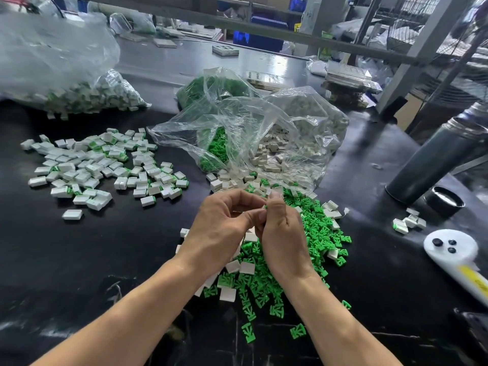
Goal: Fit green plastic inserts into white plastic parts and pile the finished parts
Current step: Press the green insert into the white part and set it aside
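My left hand and my right hand meet above a heap of loose green inserts and white parts on the black table. Fingers of both hands curl around a small piece held between them; it is mostly hidden, with only a sliver of white and green showing at the fingertips. A spread pile of finished white parts with green inserts lies to the left. An open clear bag behind my hands spills green inserts and white parts.
A large clear bag of finished parts sits at the far left. A dark steel flask and its lid stand right. A white tool and a few finished parts lie at the right edge.
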`<state>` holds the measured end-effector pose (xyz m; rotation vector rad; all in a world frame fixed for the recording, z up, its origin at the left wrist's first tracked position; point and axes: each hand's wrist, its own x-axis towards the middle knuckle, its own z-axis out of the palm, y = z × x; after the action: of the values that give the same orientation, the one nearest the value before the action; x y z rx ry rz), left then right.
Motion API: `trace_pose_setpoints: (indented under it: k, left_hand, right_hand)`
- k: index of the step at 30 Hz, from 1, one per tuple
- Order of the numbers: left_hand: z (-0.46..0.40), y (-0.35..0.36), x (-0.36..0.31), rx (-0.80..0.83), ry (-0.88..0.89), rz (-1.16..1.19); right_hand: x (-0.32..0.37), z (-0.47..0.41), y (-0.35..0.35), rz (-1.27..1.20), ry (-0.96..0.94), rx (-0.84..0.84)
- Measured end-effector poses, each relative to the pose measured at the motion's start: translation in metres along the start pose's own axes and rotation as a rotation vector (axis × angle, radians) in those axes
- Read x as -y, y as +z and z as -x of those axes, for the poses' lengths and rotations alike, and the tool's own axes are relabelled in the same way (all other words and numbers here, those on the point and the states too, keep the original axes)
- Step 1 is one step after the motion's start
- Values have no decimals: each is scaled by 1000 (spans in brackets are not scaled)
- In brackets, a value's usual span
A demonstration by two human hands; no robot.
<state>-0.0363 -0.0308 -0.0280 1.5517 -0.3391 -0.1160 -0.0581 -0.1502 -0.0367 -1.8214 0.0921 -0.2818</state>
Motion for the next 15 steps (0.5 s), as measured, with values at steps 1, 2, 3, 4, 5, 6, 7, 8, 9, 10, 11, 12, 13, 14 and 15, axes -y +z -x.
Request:
trace_pose_setpoints:
  k: [1,2,3,4,5,6,7,8,9,10,11,12,13,14,15]
  left_hand:
    - [0,0,0,-7,-4,14]
    - [0,0,-1,-12,-7,28]
    - [1,0,-1,-14,-10,42]
    - [1,0,-2,-16,-11,53]
    - [2,0,-3,-16,-10,60]
    - [3,-1,-3,-15,-8,65]
    - [3,-1,-4,-15,-7,70]
    - [3,-1,-4,-16,-6,71]
    - [3,-1,-4,-19,-7,63]
    - [3,-2,-4,-22,-7,50]
    - [2,-2,-4,-23,-7,35]
    - [2,-2,-4,-22,-7,24]
    - [1,-2,-4,-21,-9,20]
    - [1,-2,-4,-20,-12,27]
    - [1,-3,-4,-20,-13,38]
  right_hand:
    - [1,0,1,8,-17,-6]
    - [3,1,2,16,-35,-15]
    - [3,1,2,19,-49,-24]
    - [4,1,3,16,-58,-30]
    - [4,1,3,8,-67,-36]
    - [4,1,4,-6,-75,-38]
    - [3,1,4,-21,-83,-39]
    - [2,1,4,-29,-89,-36]
    - [2,1,4,-29,-89,-32]
    - [2,1,5,-32,-83,-25]
    - [2,1,5,-45,-78,-13]
    - [2,1,4,-63,-73,-1]
    - [1,1,3,-86,-68,8]
    - [1,1,2,-109,-60,16]
    - [0,1,0,-118,-48,23]
